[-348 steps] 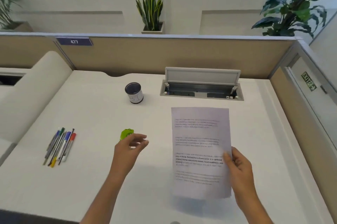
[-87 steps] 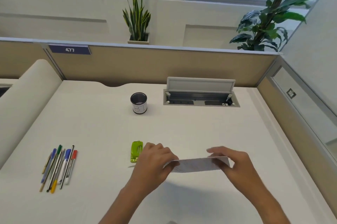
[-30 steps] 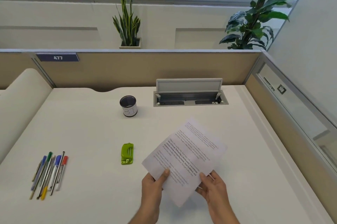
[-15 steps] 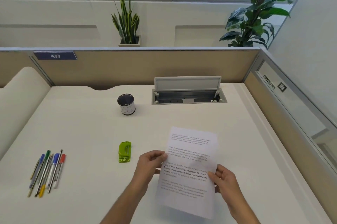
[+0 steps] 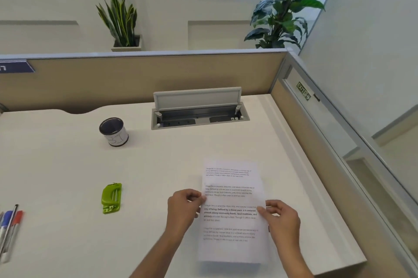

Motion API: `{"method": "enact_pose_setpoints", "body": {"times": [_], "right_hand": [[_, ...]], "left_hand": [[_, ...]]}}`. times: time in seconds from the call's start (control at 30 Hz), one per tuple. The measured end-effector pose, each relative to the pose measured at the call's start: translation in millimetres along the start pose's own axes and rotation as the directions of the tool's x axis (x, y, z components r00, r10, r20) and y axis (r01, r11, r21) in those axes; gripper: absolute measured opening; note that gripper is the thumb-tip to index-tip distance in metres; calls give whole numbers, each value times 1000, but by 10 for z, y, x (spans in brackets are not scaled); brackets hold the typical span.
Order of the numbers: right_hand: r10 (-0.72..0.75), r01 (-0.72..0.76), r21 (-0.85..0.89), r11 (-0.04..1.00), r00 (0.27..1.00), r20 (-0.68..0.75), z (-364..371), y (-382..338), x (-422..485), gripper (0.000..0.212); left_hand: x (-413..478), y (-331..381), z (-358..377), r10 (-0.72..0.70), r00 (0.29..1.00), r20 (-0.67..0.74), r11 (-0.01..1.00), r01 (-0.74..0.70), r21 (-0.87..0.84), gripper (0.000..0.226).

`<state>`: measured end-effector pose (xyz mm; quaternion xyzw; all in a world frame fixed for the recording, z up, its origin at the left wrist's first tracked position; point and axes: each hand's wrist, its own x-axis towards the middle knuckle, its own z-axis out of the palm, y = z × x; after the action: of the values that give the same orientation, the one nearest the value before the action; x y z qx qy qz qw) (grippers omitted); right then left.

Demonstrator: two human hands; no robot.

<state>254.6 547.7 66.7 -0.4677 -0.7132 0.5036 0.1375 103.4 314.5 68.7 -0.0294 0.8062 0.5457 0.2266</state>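
A printed sheet of paper (image 5: 233, 187) with several paragraphs of text is held upright in portrait over the white desk (image 5: 67, 164), just right of centre. My left hand (image 5: 184, 207) pinches its left edge at mid-height. My right hand (image 5: 280, 216) pinches its right edge, thumb on the printed face. To the left of the sheet, a small green stapler (image 5: 111, 198) lies flat on the desk, apart from both hands.
A white cup (image 5: 113, 132) with a dark inside stands at the back left. An open cable box (image 5: 199, 112) with a raised lid sits at the desk's rear. Several pens (image 5: 10, 228) lie at the left edge. Beige partitions (image 5: 135, 78) wall the back and right.
The sheet has turned from a tilted diagonal to straight portrait. Both hands shifted from its lower corners to its side edges. The camera swung right, pushing the pens to the frame's edge.
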Motion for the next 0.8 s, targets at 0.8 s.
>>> {"method": "enact_pose_setpoints", "body": {"times": [0.8], "right_hand": [[82, -81, 29, 996, 997, -15, -658, 320, 1534, 7]], "left_hand": [[609, 275, 1668, -259, 963, 72, 963, 263, -64, 11]]}}
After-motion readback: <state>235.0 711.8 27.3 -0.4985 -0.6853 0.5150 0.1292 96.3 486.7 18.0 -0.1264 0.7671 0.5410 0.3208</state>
